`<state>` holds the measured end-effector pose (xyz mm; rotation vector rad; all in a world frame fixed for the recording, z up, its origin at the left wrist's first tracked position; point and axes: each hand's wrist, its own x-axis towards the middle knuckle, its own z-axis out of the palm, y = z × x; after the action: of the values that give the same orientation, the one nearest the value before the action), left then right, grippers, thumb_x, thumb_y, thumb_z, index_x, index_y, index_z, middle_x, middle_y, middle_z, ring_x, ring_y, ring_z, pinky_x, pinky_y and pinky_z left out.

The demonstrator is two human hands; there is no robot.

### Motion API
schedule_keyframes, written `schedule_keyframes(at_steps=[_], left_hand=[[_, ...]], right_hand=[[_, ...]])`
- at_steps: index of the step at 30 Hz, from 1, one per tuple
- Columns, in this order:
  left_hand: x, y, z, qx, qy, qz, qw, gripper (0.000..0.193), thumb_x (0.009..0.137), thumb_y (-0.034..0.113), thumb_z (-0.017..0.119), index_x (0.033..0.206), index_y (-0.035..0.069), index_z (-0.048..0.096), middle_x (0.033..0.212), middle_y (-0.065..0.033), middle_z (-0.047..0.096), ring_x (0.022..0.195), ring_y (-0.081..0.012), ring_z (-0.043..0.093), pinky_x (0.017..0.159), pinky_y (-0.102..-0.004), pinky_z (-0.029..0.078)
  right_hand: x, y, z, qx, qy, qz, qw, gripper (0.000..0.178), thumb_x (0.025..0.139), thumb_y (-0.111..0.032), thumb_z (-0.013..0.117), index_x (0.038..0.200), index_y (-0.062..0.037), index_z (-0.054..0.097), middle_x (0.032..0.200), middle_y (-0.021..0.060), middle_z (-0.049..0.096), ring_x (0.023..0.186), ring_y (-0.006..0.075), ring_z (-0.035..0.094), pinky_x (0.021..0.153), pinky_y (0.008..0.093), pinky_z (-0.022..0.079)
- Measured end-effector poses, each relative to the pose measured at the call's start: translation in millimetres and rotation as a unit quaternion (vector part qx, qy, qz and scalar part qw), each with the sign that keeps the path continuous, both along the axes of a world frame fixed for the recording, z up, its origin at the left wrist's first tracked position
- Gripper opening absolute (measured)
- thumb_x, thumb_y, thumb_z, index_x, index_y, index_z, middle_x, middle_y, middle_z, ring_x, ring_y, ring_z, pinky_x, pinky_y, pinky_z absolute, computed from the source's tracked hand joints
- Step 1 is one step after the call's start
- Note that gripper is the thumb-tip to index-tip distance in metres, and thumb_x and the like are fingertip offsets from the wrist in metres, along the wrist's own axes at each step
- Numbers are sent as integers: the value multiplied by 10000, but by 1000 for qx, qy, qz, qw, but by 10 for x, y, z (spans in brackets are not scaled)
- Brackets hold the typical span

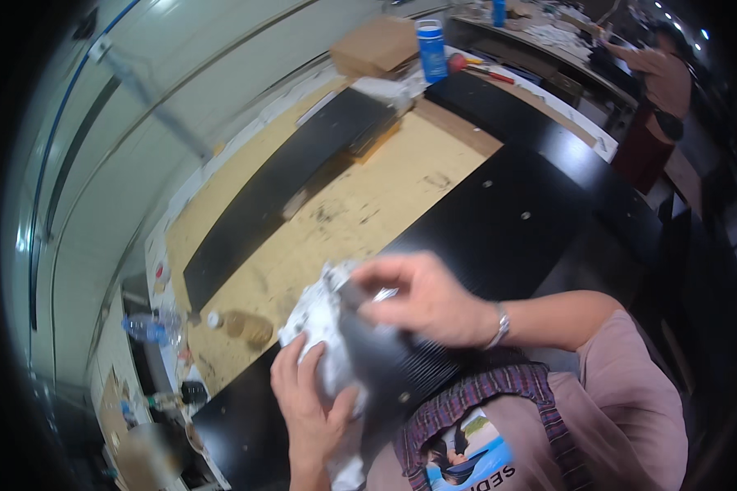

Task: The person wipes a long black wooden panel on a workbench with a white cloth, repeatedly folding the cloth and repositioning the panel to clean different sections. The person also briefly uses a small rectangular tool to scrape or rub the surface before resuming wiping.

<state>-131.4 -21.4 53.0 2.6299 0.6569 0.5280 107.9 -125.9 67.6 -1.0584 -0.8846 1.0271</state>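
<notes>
A crumpled white cloth [323,304] with dark smudges lies over a long black panel [499,221] in front of me. My left hand [313,397] is closed on the cloth's lower part, thumb on one side and fingers on the other. At the cloth's upper edge, my right hand [426,301] is curled in a pinch; a small greyish piece shows at its fingertips, too blurred to name. Below the right hand, fine ridges run across the black surface [413,360], and small round fittings dot the panel.
Another black panel [278,188] lies across the stained yellowish table [418,164]. A bottle of amber liquid [246,326] rests left of the cloth, near a clear plastic bottle [147,327]. Farther back are a blue bottle [431,53], a cardboard box [373,45] and a person [663,82].
</notes>
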Motion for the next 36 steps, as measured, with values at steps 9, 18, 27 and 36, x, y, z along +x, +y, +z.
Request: schedule_keyframes(at_steps=[9, 18, 27, 36], left_hand=[[157, -48, -610, 66, 125, 107, 984, 635, 903, 394, 684, 1402, 27, 544, 1559, -211, 443, 1432, -429, 388, 1186, -529, 272], [245, -45, -558, 88, 113, 87, 986, 538, 971, 297, 648, 1444, 57, 560, 1559, -220, 459, 1417, -434, 423, 1163, -540, 301], [251, -55, -532, 68, 129, 88, 985, 517, 1021, 289, 593, 1477, 55, 526, 1584, -219, 422, 1439, -421, 394, 1185, -537, 270], [224, -64, -552, 74, 133, 103, 983, 495, 1000, 232, 613, 1453, 44, 549, 1562, -204, 459, 1447, -415, 392, 1189, -529, 286]], right_hand=[[3286, -1175, -611, -98, -409, -403, 813, 295, 825, -128, 701, 1068, 37, 732, 967, 148, 684, 863, 229, 671, 812, 332, 530], [3723, -1012, -938, -142, -401, -244, 872, 282, 776, -124, 730, 1020, 13, 761, 946, 127, 682, 879, 276, 676, 829, 347, 530], [3935, -915, -938, -123, -464, -237, 845, 238, 753, -102, 713, 945, 33, 751, 855, 123, 649, 817, 269, 652, 760, 352, 518], [4017, -860, -946, -185, -492, -247, 814, 206, 743, -136, 728, 867, 28, 744, 842, 131, 650, 782, 300, 638, 745, 375, 513]])
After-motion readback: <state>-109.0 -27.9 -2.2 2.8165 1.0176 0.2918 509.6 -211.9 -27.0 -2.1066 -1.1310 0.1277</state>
